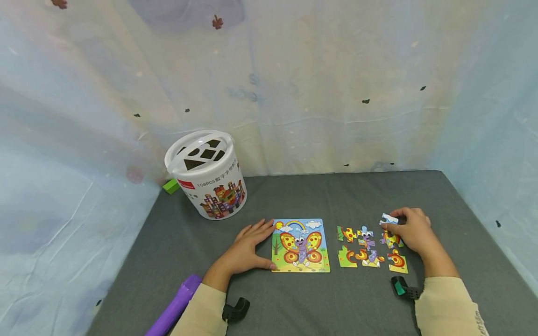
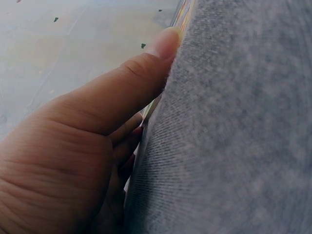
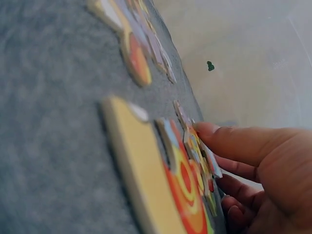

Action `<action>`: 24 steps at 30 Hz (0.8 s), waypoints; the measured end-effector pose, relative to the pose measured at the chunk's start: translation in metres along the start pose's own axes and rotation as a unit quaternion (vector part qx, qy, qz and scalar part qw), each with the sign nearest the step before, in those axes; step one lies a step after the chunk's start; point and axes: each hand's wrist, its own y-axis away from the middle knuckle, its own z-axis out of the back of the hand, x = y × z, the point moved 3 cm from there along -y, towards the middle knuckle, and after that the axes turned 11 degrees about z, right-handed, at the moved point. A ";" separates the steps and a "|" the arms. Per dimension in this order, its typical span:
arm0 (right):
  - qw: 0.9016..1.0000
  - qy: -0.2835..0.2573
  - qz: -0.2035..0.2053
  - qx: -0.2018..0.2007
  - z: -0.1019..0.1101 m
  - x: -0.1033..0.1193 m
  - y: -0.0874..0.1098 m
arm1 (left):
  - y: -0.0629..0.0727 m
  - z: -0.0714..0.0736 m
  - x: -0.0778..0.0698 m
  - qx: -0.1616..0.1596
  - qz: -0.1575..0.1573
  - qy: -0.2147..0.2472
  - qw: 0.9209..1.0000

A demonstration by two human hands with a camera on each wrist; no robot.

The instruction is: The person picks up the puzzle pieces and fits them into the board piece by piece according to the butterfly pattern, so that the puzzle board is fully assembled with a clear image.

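Observation:
A square butterfly puzzle picture (image 1: 300, 245) lies flat on the grey table, with a rainbow and sun along its top. My left hand (image 1: 247, 249) rests at its left side, fingers spread, the thumb touching near the lower left corner and fingertips at the upper left. Farther right, several loose jigsaw pieces lie in loose rows, among them a purple body piece (image 1: 366, 239) and an orange-swirl corner piece (image 1: 397, 262). My right hand (image 1: 414, 231) pinches a blue and white puzzle piece (image 1: 389, 218) between thumb and fingers, right above a yellow spotted wing piece (image 1: 392, 240).
A white bucket (image 1: 210, 179) with shape holes in its lid stands at the back left, a green block (image 1: 171, 186) behind it. A purple tube (image 1: 175, 305) lies beside my left forearm. Patterned curtain (image 1: 294, 93) hangs behind the grey table (image 1: 290, 303).

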 end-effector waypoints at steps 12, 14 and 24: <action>0.995 -0.017 0.057 -0.074 -0.003 0.016 0.000 | -0.001 -0.002 0.002 0.001 0.006 -0.017 1.000; 0.993 -0.025 0.061 -0.097 -0.002 0.021 -0.001 | -0.001 -0.002 0.002 0.001 0.006 -0.020 1.000; 0.982 -0.129 0.094 -0.103 -0.018 0.056 -0.003 | -0.002 -0.001 0.002 -0.002 -0.004 -0.009 1.000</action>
